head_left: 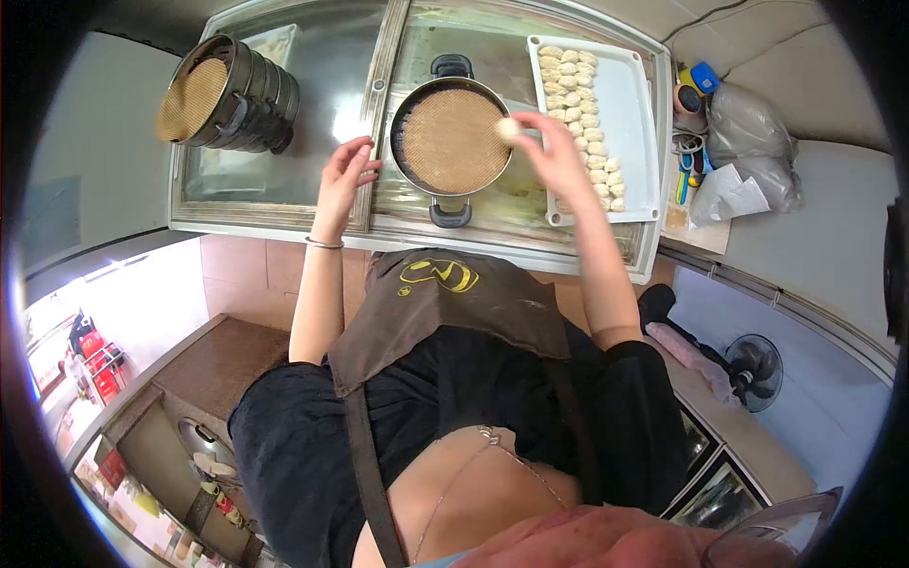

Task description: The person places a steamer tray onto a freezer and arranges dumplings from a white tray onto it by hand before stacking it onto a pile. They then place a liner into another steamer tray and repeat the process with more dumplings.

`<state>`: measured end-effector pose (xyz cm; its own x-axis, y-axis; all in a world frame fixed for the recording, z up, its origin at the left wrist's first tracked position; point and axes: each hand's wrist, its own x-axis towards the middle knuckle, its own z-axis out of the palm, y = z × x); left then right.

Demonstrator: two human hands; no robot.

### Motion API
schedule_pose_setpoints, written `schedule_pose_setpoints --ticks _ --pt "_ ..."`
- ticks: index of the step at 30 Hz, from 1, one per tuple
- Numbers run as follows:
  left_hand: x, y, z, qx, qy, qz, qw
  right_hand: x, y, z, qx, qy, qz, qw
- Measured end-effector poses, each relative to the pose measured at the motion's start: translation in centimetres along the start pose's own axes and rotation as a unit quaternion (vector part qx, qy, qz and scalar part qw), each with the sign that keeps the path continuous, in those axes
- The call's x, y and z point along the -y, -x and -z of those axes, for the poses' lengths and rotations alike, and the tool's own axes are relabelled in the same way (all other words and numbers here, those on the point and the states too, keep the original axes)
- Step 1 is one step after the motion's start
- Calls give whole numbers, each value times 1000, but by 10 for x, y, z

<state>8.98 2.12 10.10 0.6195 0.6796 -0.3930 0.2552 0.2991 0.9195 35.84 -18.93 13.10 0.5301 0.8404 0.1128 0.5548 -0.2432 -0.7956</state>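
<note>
A small pale dumpling [508, 129] is pinched between the thumb and fingers of my right hand [552, 159], over the right rim of a round steamer pan. That steamer pan [451, 195] has two black handles, and a tan mesh liner [453, 142] covers its bottom. Just left of the pan, my left hand [343, 182] is raised with its fingers loosely bent and apart, holding nothing. To the right, a white tray [632, 123] carries rows of pale dumplings [571, 80] along its left side. My right forearm passes over the tray's lower left corner.
Stacked metal steamers [260, 99] with a tan liner on top stand at the left of the glass-topped counter [322, 170]. Right of the tray are grey plastic bags [753, 133], a blue tape dispenser [703, 78] and small tools. A black fan [755, 371] sits lower right.
</note>
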Motion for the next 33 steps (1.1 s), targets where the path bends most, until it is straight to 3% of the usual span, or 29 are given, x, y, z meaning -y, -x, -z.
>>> schedule_pose_setpoints --ticks 3,6,8,10,11,13,14,16,19,21,23,24,26,29,33 --pt "-9 0 -3 8 -6 -8 1000 26 -21 -51 97 100 113 984" --pt "-6 4 9 -8 -9 -12 1000 25 -23 -78 134 198 119 964" --pt "0 6 17 -40 -5 -7 999 16 -29 -83 130 192 128 964" --pt "5 6 15 -57 -4 -19 998 12 -29 -83 63 235 157 957" --pt "7 6 13 -90 -68 -87 990 10 -27 -83 63 240 150 957" --pt "-1 6 -1 -113 -216 -211 947 9 -26 -74 29 120 134 983" --pt "-11 7 -12 -102 -210 -212 949 2 -24 -67 26 129 125 983" --pt "-28 10 -38 5 -414 -355 838 -11 -22 -52 -81 29 108 990" --pt "-16 7 -57 105 -533 -308 781 -56 -11 0 -190 -13 -39 981" --pt "-11 6 -59 129 -557 -294 766 -113 10 33 -272 78 -106 953" --pt "-13 8 -59 126 -572 -307 750 -193 47 53 -253 215 -161 930" --pt "-13 8 -59 126 -571 -307 751 -210 63 55 -252 216 -161 930" --pt "-13 7 -60 126 -561 -306 759 -221 85 55 -143 277 -175 934" --pt "-14 8 -60 126 -548 -311 766 -188 80 60 -152 179 -230 944" --pt "-11 6 -58 127 -540 -341 759 -175 70 69 -213 196 -216 933"
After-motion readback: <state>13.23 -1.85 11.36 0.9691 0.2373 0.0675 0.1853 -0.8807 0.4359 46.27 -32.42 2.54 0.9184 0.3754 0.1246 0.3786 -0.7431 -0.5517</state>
